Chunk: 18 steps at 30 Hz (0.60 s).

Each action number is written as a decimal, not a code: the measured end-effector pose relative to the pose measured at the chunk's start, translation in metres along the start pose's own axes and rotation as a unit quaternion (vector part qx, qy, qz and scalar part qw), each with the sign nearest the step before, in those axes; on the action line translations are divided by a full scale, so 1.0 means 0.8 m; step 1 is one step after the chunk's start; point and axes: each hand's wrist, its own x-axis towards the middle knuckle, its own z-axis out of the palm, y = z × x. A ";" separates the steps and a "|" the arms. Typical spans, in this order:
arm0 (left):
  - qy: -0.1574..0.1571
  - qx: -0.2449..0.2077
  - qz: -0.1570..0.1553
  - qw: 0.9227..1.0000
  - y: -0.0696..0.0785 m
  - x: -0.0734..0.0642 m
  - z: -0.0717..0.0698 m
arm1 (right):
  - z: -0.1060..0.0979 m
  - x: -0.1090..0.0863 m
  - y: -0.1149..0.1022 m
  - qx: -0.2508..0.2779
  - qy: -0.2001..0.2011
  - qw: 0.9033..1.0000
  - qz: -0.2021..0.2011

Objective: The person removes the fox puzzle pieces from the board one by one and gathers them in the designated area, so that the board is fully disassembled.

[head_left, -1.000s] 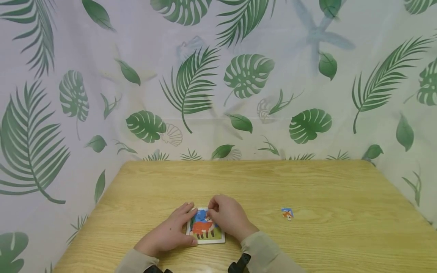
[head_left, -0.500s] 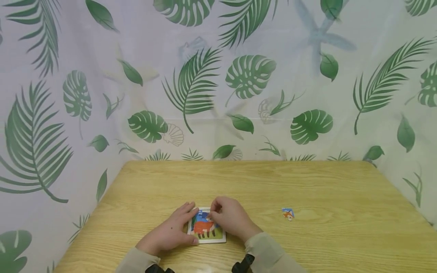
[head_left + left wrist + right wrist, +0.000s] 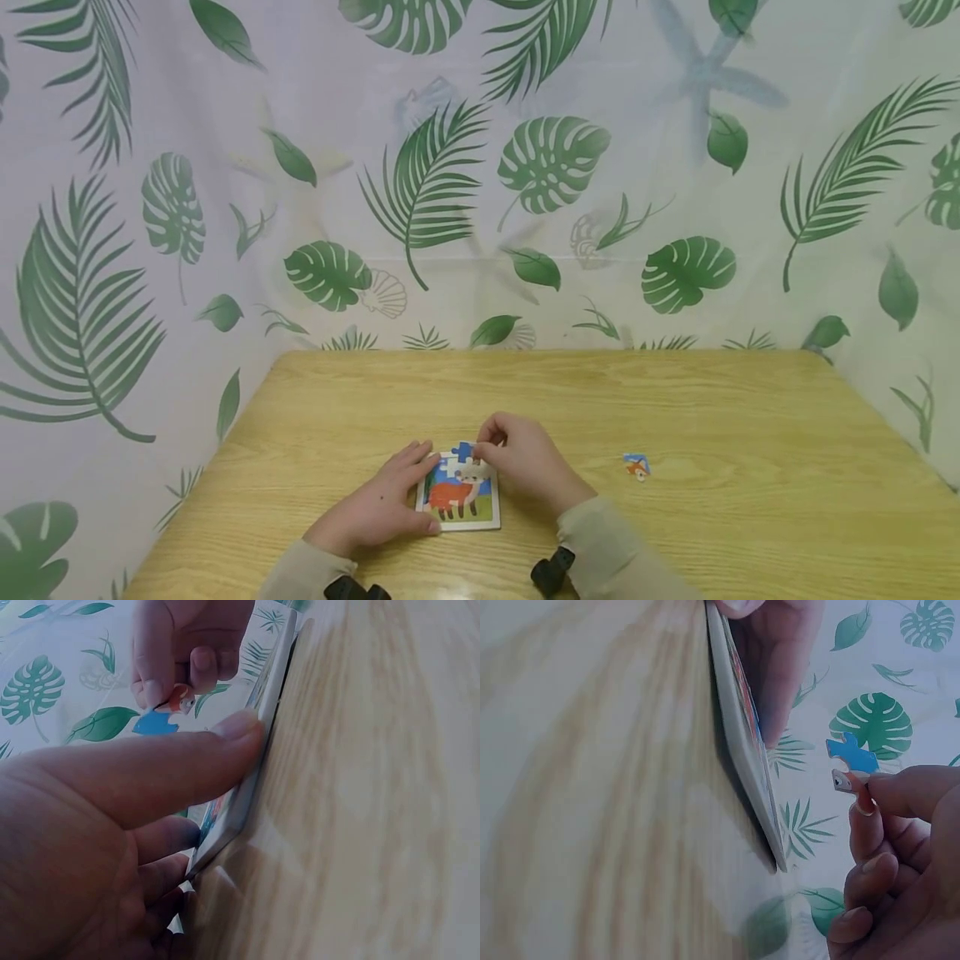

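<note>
A small jigsaw puzzle with a white frame and a red, four-legged animal picture lies near the table's front edge. My left hand holds it at the left side, thumb along the near edge and fingers at the far left corner. Over its far edge, my right hand pinches a puzzle piece, blue with an orange and white part, between thumb and finger. The left wrist view shows that piece raised above the frame. A pale gap shows in the picture's upper part.
One loose puzzle piece, blue with an orange animal face, lies on the wooden table to the right. A leaf-printed cloth hangs behind the table and along both sides.
My right hand has lifted the pinched piece up and away from the picture, towards the far edge, uncovering the animal's head and a pale gap. The left hand stays on the frame.
</note>
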 end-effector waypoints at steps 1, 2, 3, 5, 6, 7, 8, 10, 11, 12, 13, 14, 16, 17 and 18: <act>0.000 0.000 -0.001 1.000 0.000 0.000 0.000 | -0.002 0.000 0.001 -0.001 0.002 1.000 0.000; -0.001 0.001 -0.003 1.000 0.000 0.001 0.000 | -0.004 -0.001 0.003 -0.002 0.004 1.000 0.000; -0.001 -0.001 -0.003 1.000 0.000 0.001 0.000 | -0.006 -0.001 0.004 -0.002 0.005 1.000 0.002; 0.000 -0.003 -0.003 1.000 -0.001 0.001 0.001 | -0.010 -0.002 0.007 -0.004 0.005 1.000 0.007; 0.000 -0.004 -0.003 1.000 -0.001 0.001 0.001 | -0.012 -0.003 0.009 -0.004 0.006 1.000 0.008; 0.001 -0.006 -0.002 1.000 -0.001 0.001 0.002 | -0.014 -0.004 0.010 -0.005 0.006 1.000 0.010; 0.002 -0.007 -0.001 1.000 -0.001 0.001 0.002 | -0.017 -0.005 0.011 -0.005 0.006 1.000 0.009; 0.003 -0.007 0.001 1.000 -0.001 0.001 0.002 | -0.023 -0.007 0.012 -0.006 0.006 1.000 0.006; 0.003 -0.007 0.001 1.000 -0.002 0.001 0.003 | -0.025 -0.008 0.013 -0.008 0.007 1.000 0.005; 0.003 -0.007 0.001 1.000 -0.002 0.001 0.003 | -0.028 -0.009 0.013 -0.008 0.008 1.000 0.003; 0.004 -0.006 0.002 1.000 -0.003 0.001 0.003 | -0.031 -0.010 0.014 -0.011 0.008 1.000 0.003; 0.004 -0.007 0.002 1.000 -0.004 0.001 0.003 | -0.034 -0.011 0.014 -0.012 0.009 1.000 0.002; 0.005 -0.007 0.003 1.000 -0.005 0.002 0.003 | -0.039 -0.013 0.015 -0.014 0.008 1.000 0.006; 0.005 -0.009 0.003 1.000 -0.005 0.002 0.003 | -0.042 -0.014 0.016 -0.015 0.008 1.000 0.007; 0.006 -0.010 0.004 1.000 -0.005 0.001 0.003 | -0.044 -0.015 0.017 -0.016 0.007 1.000 0.009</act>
